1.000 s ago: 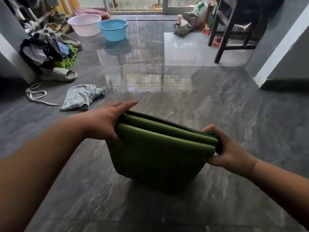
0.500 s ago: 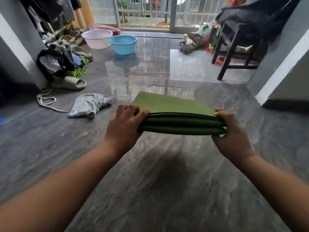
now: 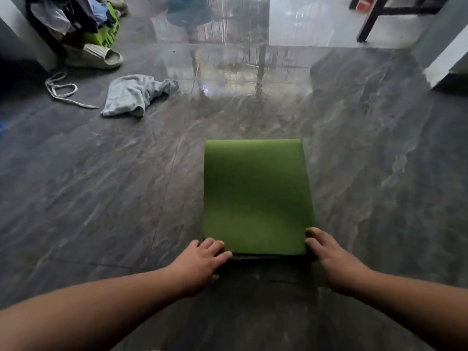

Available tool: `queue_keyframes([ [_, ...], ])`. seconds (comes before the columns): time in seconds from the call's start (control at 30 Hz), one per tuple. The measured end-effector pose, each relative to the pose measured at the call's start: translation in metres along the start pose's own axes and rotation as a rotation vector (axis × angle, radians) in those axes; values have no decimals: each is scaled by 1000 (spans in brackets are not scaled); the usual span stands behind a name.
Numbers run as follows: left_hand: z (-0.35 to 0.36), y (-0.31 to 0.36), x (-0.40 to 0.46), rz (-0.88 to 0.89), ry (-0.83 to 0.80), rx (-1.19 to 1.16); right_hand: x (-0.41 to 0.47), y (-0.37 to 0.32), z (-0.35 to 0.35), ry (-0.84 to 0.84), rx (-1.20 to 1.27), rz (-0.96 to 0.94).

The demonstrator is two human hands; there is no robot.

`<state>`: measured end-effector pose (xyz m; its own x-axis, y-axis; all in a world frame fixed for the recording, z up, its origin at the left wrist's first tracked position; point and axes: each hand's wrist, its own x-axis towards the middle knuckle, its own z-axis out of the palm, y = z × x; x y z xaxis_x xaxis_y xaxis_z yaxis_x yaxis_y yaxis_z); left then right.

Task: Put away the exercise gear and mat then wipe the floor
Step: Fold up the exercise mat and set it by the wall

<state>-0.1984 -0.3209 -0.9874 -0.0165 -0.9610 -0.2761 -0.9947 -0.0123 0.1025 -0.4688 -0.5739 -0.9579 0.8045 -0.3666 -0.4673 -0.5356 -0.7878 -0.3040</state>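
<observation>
where it was lifted, mat (image 3: 255,196) lies flat.

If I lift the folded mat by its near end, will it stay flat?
Probably not: the mat is soft folded layers, so the far end would likely droop. It looks light for its size. On the glossy floor it may slide if pushed. Both hands grip its near corners.

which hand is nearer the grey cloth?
Left. The left hand is at the mat's near left corner, on the cloth's side; the right hand is at the near right corner.
</observation>
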Motion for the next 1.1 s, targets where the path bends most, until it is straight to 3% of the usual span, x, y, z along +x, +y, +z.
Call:
queue_keyframes([
  [0.07, -16, -6, 12, -63, 96, -24, -3, -1, -10, -17, -13, 18],
  [0.17, -39, -18, 43, -324, 282, -149, 21, -2, -34, 187, -100, -9],
  [0.3, -56, -49, 87, -731, 261, -401, 73, -15, -58, 454, 346, 238],
  [0.37, -61, -56, 104, -921, 230, -647, 95, -24, -60, 342, 625, 446],
  [0.43, -60, -53, 116, -1073, 188, -915, 111, -28, -50, 216, 753, 606],
  [0.57, -42, -44, 116, -1205, 113, -1022, 110, -18, -30, 254, 812, 656],
  [0.83, -35, -33, 99, -1100, -4, -785, 106, -17, -18, 229, 710, 627],
  [0.9, -47, -35, 105, -999, -34, -646, 109, -25, -26, 226, 494, 556],
  [1.0, -68, -53, 127, -637, -70, -297, 128, -41, -52, 202, 31, 322],
  [1.1, -79, -75, 151, -471, -249, -220, 155, -51, -75, 34, -182, 175],
])
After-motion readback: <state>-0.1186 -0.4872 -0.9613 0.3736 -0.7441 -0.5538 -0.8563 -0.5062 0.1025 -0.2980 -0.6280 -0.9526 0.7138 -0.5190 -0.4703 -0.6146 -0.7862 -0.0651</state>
